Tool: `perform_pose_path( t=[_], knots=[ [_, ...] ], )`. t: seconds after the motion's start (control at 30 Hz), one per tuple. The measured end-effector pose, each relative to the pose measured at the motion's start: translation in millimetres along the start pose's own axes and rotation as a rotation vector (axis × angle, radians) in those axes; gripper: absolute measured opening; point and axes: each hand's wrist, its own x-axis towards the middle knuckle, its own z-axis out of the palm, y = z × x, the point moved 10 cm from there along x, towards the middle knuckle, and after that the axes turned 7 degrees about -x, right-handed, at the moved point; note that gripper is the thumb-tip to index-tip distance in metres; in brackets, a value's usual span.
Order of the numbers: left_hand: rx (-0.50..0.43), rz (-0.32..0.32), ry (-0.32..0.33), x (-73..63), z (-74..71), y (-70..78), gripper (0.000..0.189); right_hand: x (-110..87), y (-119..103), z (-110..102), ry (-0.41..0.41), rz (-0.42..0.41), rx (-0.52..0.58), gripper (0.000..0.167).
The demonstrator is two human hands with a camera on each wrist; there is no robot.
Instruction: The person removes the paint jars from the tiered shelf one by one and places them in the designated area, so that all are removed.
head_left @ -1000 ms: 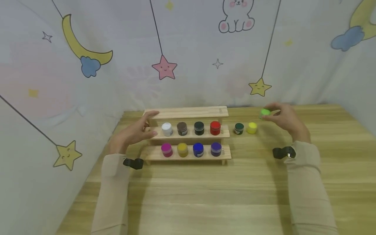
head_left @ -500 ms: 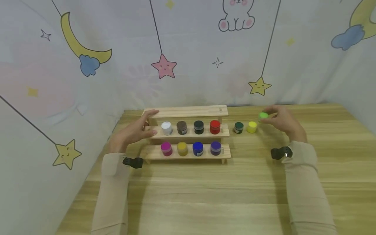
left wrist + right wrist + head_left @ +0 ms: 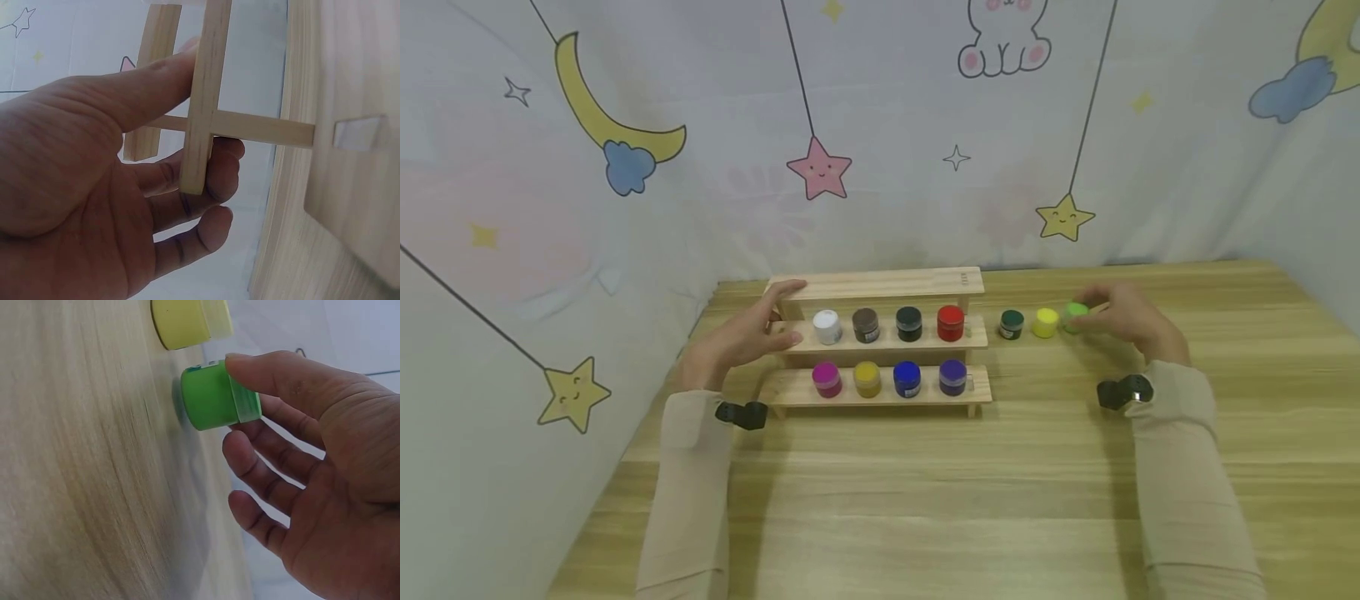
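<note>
My right hand (image 3: 1131,318) pinches a light green paint jar (image 3: 212,397) by its lid, thumb on one side and fingers on the other. The jar's base is right at the tabletop, beside a yellow paint jar (image 3: 1045,322). At the left end of a three-tier wooden rack (image 3: 872,285), my left hand (image 3: 741,333) grips the frame. In the left wrist view, its thumb lies on one side of a wooden shelf (image 3: 209,94) and the fingers curl round the other. Left of the yellow jar stands a dark green paint jar (image 3: 1011,325).
The middle shelf bears white (image 3: 827,327), brown (image 3: 866,325), black (image 3: 909,324) and red (image 3: 951,323) jars. Magenta (image 3: 827,379), ochre (image 3: 867,379), blue (image 3: 907,379) and purple (image 3: 952,377) jars stand on the lowest. A printed curtain (image 3: 895,100) hangs behind the wooden table (image 3: 925,500).
My right hand has lowered the light green jar toward the table, bringing it close beside the yellow jar. The left hand has stayed on the rack, and the other jars have not moved.
</note>
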Motion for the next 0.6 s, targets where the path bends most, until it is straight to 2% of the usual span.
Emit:
perform_pose_path(
  t=[0.2, 0.6],
  knots=[
    [-0.004, 0.022, -0.004, 0.6, -0.1, 0.9, 0.076, 0.5, 1.0, 2.6, -0.026, -0.008, -0.024, 0.058],
    [0.015, 0.003, 0.002, 0.8, -0.1, -0.8, 0.076, -2.2, -0.6, 3.3, -0.040, -0.009, -0.029, 0.056]
  ],
)
